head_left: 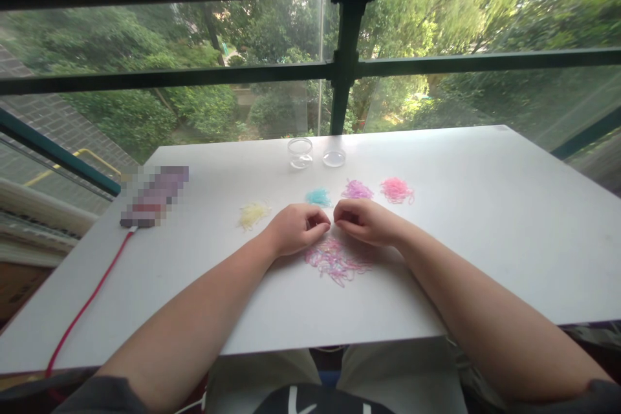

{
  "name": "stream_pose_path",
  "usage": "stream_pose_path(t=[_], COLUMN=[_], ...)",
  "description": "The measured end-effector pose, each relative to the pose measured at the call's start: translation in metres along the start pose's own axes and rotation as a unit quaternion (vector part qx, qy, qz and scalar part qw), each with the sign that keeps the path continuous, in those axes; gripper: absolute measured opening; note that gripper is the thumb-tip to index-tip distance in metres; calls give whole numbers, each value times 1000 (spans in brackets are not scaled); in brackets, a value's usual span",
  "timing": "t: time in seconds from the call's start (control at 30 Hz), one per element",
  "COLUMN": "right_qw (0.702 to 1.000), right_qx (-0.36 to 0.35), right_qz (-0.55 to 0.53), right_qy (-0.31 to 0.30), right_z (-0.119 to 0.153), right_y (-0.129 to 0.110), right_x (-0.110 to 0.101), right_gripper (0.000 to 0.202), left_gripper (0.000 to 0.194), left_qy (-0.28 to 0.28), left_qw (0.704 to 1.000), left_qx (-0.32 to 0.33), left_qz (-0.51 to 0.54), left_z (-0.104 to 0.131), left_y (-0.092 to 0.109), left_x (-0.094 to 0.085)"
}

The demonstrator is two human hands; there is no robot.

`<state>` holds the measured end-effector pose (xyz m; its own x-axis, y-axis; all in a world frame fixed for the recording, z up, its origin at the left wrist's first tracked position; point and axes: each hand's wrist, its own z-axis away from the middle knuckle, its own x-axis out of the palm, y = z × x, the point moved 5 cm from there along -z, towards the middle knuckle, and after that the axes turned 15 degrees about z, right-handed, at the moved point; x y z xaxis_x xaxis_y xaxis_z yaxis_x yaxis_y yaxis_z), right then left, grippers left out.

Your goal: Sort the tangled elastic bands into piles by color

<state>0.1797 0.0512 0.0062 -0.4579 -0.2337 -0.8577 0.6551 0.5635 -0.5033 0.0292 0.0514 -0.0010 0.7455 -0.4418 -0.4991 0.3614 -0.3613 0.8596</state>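
Note:
My left hand (299, 228) and my right hand (361, 221) face each other over the table, fingertips nearly meeting. Thumb and fingers of each are pinched together; whatever they hold, if anything, is too small to make out. Just below them lies a mixed pile of thin rubber bands (337, 262), mostly pink and purple. Beyond the hands sit sorted heaps: blue bands (318, 196), purple bands (358, 189) and pink bands (396, 189). A heap of pale yellow bands (253, 214) lies to the left of my left hand.
A clear round jar (300, 154) stands near the table's far edge, with a clear lid or shallow dish (334, 156) beside it. On the left lies a blurred-out, phone-like object (158, 197) with a red cable (92, 297) running off the front edge. Windows border the white table (485, 220).

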Motion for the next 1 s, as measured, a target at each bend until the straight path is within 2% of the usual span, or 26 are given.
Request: stream_pose_path(t=[0.3, 0.6, 1.0], right_qw=[1000, 1000, 1000], right_qx=[1, 4, 1], right_qz=[16, 10, 5], right_qy=[1, -7, -11], right_z=[0, 0, 0], right_y=[1, 0, 2], right_x=[0, 0, 1], right_gripper=[12, 4, 5], left_gripper=[17, 16, 19], left_qy=[5, 3, -3], left_qw=[1000, 1000, 1000], left_qx=[4, -4, -5], left_qz=[-7, 0, 1], left_z=[0, 0, -1], left_y=[0, -1, -1], left_x=[0, 0, 0])
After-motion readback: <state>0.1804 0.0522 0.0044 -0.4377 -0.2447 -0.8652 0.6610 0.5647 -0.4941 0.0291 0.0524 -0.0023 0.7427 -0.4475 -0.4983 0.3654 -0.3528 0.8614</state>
